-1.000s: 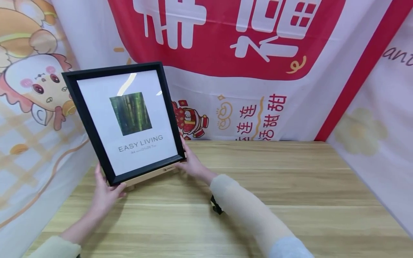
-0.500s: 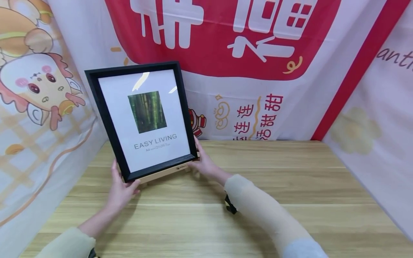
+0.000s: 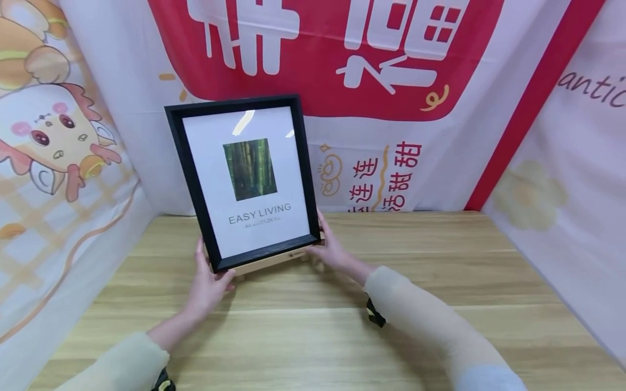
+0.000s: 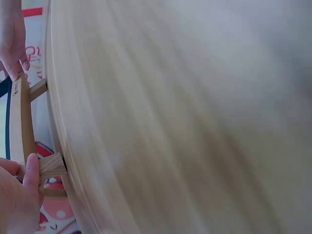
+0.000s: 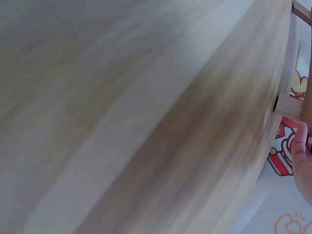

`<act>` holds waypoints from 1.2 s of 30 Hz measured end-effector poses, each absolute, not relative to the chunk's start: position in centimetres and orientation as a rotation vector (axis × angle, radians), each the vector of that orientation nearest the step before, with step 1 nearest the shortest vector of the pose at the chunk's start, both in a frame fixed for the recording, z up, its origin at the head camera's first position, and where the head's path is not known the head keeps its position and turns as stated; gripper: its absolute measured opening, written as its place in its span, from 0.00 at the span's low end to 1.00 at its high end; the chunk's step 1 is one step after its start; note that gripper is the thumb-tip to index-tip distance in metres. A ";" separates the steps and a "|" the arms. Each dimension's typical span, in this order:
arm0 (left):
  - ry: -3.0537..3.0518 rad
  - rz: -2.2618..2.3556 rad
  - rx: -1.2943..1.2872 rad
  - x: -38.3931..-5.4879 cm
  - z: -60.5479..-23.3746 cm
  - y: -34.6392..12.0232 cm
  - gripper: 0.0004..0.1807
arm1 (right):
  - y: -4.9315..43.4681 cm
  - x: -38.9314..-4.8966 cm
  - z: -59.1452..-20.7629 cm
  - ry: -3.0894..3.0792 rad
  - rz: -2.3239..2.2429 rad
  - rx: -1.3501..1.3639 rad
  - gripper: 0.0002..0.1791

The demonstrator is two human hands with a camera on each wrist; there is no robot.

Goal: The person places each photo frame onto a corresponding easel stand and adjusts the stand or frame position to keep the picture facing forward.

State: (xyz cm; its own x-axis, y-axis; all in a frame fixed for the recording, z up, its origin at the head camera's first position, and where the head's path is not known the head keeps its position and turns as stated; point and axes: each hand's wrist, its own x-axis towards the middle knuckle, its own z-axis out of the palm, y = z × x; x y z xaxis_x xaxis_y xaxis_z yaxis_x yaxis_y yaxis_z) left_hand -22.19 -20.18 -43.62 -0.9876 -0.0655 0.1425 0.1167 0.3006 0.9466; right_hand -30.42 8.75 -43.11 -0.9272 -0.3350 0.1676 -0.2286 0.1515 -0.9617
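A black picture frame point(image 3: 249, 168) with a bamboo print and the words EASY LIVING leans back on a small wooden easel point(image 3: 264, 264). My left hand point(image 3: 207, 288) grips the easel's lower left end, thumb in front and fingers up the side. At the opposite end, my right hand point(image 3: 335, 252) holds the easel the same way. In the left wrist view, short wooden legs point(image 4: 51, 165) jut from the ledge toward the tabletop. The right wrist view catches my right hand point(image 5: 302, 161) beside another leg point(image 5: 290, 107). The easel's upper part is hidden behind the picture frame.
A wood-grain table point(image 3: 313, 336) spreads beneath both arms. Behind it hangs a white and red printed cloth point(image 3: 381, 108). Cartoon-printed cloth point(image 3: 54, 136) closes the left side, and a pale cloth point(image 3: 577, 217) closes the right.
The picture frame and easel have moved to the right across the table, with both hands keeping hold. The head view has shifted slightly.
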 end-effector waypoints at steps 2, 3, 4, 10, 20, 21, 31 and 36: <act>-2.408 -1.792 -0.053 -22.3 -43.7 -19.6 0.62 | 9.5 -30.2 -43.3 2.323 -1.921 -0.568 0.63; -2.410 -1.800 -0.058 -22.4 -43.7 -19.3 0.62 | 9.8 -30.1 -43.3 2.325 -1.926 -0.555 0.63; -2.411 -1.807 -0.065 -22.5 -43.7 -19.0 0.62 | 10.2 -30.0 -43.3 2.329 -1.933 -0.550 0.63; -2.414 -1.833 -0.125 -23.0 -43.5 -17.1 0.63 | 12.5 -29.2 -43.3 2.365 -1.954 -0.547 0.63; -2.423 -1.888 -0.187 -23.9 -43.8 -14.5 0.63 | 15.6 -28.2 -43.7 2.464 -1.936 -0.505 0.63; -2.427 -1.884 -0.187 -24.0 -43.8 -14.3 0.64 | 15.9 -28.0 -43.6 2.467 -1.932 -0.494 0.63; -2.459 -1.893 -0.220 -24.7 -43.6 -12.0 0.63 | 18.4 -26.6 -43.7 2.583 -1.909 -0.443 0.61; -2.473 -1.860 -0.263 -25.1 -43.7 -11.1 0.62 | 19.4 -25.8 -43.6 2.584 -1.937 -0.414 0.60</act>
State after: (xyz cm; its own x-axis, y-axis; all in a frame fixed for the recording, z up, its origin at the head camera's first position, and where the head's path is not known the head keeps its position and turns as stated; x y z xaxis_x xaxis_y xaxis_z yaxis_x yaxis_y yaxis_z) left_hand -25.10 -11.14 -43.68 -0.9850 0.1136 0.1301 0.1566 0.2688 0.9504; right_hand -25.84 19.35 -43.56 -0.9612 -0.1339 0.2411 -0.2690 0.2622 -0.9268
